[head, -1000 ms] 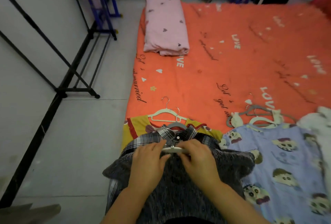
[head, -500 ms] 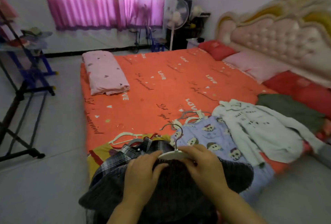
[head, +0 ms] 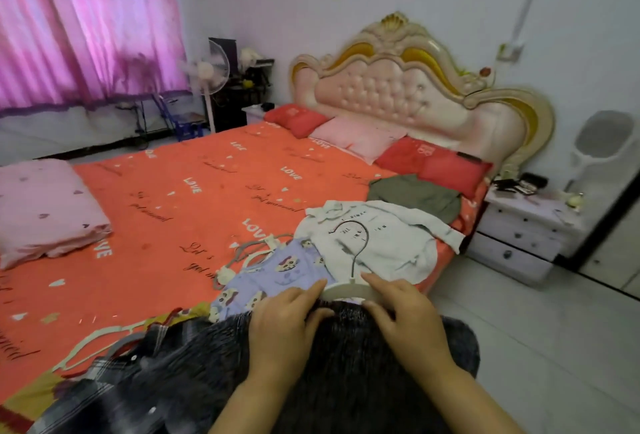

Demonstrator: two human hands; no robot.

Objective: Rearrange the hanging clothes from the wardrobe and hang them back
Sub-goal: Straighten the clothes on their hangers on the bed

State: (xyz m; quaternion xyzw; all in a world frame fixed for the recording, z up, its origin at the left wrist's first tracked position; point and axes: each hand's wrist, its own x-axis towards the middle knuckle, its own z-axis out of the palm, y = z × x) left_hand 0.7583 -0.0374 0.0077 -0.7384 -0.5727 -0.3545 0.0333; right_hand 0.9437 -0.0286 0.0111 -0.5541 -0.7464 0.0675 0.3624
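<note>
Since half a second ago my view has swung right: the black rack on the left is gone from it, and the whole headboard (head: 398, 94) and a white nightstand (head: 530, 225) have come in. The white hanger (head: 346, 289) now shows its hook against the white sweatshirt (head: 381, 246) rather than the lilac cartoon garment (head: 277, 270). The left hand (head: 284, 326) and right hand (head: 405, 315) still sit a little apart, one on each shoulder of the hanger, finger and thumb pinching it at the neck of the dark grey sweater (head: 346, 381), which hangs at the near edge of the bed (head: 173, 208). The orange sheet also carries a plaid shirt (head: 114, 367) beside the sweater, an olive garment (head: 415, 191) near the red pillows, and a folded pink quilt (head: 45, 211) at the far left. Pink curtains (head: 86, 24) and a standing fan (head: 207, 69) line the far wall. The sweater covers most of the hanger's arms and its lower part runs out of the bottom of the frame; motion blur smears the plaid shirt and the small things on the nightstand
</note>
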